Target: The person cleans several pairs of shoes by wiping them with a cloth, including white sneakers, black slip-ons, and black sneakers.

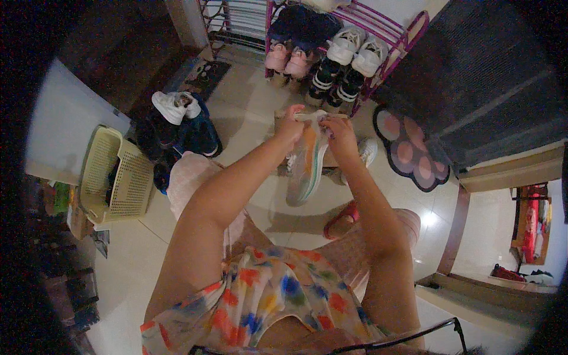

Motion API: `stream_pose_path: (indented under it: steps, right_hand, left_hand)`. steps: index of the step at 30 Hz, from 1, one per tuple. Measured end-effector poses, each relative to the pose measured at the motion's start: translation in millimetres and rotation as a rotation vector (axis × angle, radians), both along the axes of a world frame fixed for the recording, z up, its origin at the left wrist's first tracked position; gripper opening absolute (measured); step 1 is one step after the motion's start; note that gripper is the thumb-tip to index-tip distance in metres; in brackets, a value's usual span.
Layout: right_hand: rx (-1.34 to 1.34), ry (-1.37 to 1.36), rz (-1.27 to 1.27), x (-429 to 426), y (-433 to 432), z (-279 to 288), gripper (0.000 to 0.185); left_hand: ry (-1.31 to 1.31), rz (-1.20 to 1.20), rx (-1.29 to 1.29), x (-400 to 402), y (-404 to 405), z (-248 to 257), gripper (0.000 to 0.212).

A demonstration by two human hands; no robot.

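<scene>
Both of my hands hold a pale sneaker with a teal stripe along its sole, out in front of my knees above the tiled floor. A clear film, seemingly a plastic bag, is bunched at its upper end. My left hand pinches the film on the left side. On the right side, my right hand grips it beside the shoe's upper end. Behind my right wrist stands a white sneaker, partly hidden. A brown surface, perhaps a box, shows below the held shoe.
A purple metal shoe rack holds several pairs ahead. White shoes lie on dark ones to the left, near a cream perforated plastic basket. A paw-shaped mat lies to the right. A red slipper is by my right leg.
</scene>
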State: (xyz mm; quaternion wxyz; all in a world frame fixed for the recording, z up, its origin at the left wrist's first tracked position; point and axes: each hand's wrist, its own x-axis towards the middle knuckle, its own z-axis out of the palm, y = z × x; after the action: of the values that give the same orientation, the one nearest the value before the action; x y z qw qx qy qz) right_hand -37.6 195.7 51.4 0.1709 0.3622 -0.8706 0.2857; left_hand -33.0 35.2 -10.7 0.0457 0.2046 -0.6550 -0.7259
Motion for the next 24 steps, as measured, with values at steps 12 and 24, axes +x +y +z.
stream_pose_path:
  steps: [12,24]
  right_hand:
    - [0.03,-0.158,0.001,-2.9,-14.1,-15.2,0.033]
    - [-0.072,-0.196,0.069,-10.3,-11.7,-34.4,0.026]
  left_hand:
    - [0.075,-0.289,-0.394,4.7,-21.1,-32.5,0.05]
    - [0.076,-0.386,-0.133,32.4,-8.4,-5.8,0.062]
